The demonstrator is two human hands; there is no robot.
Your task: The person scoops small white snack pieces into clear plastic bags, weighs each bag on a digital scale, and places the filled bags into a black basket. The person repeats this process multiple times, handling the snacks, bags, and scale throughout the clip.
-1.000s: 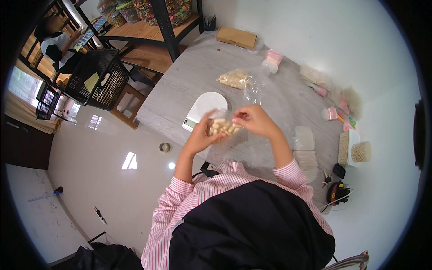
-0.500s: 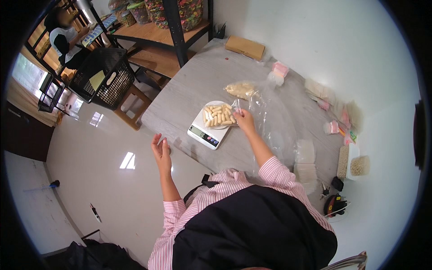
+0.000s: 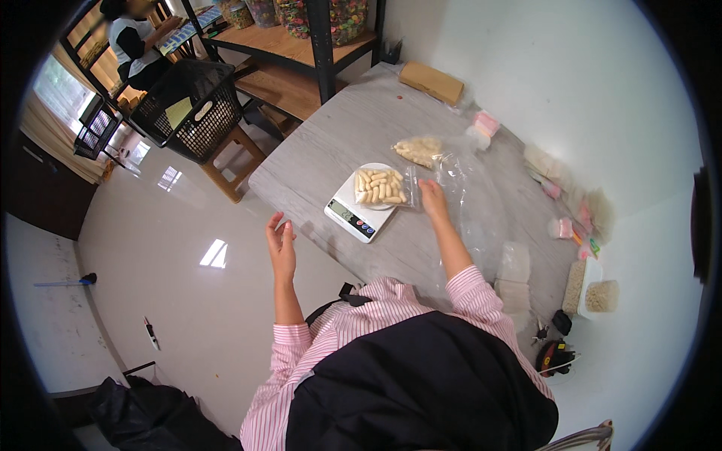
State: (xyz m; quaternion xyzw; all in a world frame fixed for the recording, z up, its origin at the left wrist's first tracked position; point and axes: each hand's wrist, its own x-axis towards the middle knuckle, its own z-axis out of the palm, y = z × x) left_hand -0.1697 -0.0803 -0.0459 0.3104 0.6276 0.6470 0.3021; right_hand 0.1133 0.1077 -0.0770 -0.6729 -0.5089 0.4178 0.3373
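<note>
A small clear zip bag of pale, capsule-shaped pieces (image 3: 380,187) rests on a white digital kitchen scale (image 3: 347,194), whose display is lit. My right hand (image 3: 434,201) is just to the right of that bag, its fingers stretched out and holding nothing. Out past the table's front-left edge, my left hand (image 3: 282,248) hangs in the air with its fingers apart and nothing in it. Behind the scale lies a larger clear bag with more pale pieces (image 3: 418,151). Its loose clear plastic (image 3: 470,188) spreads to the right, beside my right hand.
Along the wall side of the grey table (image 3: 316,158) are a brown box (image 3: 431,83), pink-and-white packets (image 3: 485,124), stacked clear bags (image 3: 514,263) and a white tray (image 3: 593,274). A black basket (image 3: 184,113) sits on a wooden stool at left. Beyond it a person (image 3: 135,45) works.
My right hand has let go of the zip bag's edge and moved slightly right. The bag stays on the scale. The whole view has shifted a little; my left hand remains open.
</note>
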